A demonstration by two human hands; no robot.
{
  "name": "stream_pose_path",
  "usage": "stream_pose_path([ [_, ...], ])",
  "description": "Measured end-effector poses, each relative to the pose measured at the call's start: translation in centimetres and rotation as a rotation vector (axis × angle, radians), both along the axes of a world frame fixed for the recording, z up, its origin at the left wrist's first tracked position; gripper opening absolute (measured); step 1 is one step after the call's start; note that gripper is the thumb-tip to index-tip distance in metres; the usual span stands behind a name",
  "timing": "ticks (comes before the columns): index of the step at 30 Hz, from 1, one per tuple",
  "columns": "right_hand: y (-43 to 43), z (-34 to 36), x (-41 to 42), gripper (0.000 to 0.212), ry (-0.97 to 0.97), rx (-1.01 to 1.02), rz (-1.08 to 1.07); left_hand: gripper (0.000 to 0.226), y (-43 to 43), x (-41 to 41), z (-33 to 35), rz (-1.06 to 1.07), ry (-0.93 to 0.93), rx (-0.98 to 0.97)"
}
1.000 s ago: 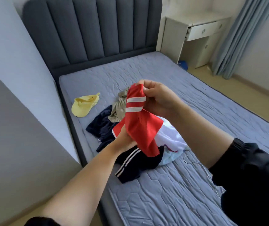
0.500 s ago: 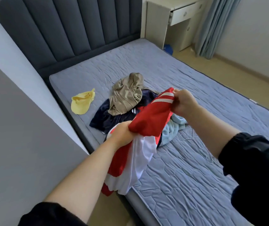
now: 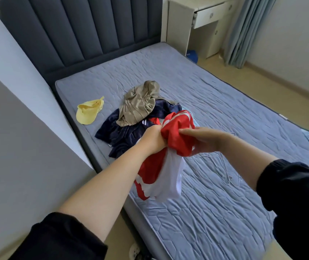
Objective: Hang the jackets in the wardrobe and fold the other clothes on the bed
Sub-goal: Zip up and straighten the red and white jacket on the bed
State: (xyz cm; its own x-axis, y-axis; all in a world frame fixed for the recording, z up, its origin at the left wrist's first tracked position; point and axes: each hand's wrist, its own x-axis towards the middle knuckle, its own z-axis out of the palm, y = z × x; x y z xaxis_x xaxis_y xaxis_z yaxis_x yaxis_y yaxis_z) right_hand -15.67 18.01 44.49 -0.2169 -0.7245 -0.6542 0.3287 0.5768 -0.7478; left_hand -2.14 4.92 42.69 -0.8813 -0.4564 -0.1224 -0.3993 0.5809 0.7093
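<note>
Both hands hold the red jacket (image 3: pixel 177 135) over the bed (image 3: pixel 225 109), near its left edge: left hand (image 3: pixel 153 138) bunching it, right hand (image 3: pixel 206 140) pinching it (white lining hangs below).

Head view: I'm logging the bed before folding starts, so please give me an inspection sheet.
Surface: grey-blue quilted mattress, wrinkled.
Job's things: red-and-white striped jacket held above the bed edge; crumpled khaki garment atop navy garment; thin white wire hanger on the mattress.
Clutter: yellow fabric cap, apart from the pile.
Grippers: left hand and right hand both grip the jacket.
Cables: nothing seen.
Surroundings: dark padded headboard, white desk, blue curtain.
</note>
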Motion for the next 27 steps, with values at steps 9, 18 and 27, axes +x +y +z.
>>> stream_pose_path([
  [9,9.3,0.4,-3.6,0.020,-0.011,-0.151,-0.434,0.033,13.0,-2.9,1.6,0.203,-0.029,0.173],
  [18,13.1,6.7,-4.3,0.029,-0.171,-0.292,-0.311,0.031,20.4,0.2,1.2,0.383,-0.049,0.113],
  [27,12.2,12.7,3.4,0.037,-0.301,-0.384,-0.127,0.087,22.6,7.9,-0.3,0.641,0.214,0.682],
])
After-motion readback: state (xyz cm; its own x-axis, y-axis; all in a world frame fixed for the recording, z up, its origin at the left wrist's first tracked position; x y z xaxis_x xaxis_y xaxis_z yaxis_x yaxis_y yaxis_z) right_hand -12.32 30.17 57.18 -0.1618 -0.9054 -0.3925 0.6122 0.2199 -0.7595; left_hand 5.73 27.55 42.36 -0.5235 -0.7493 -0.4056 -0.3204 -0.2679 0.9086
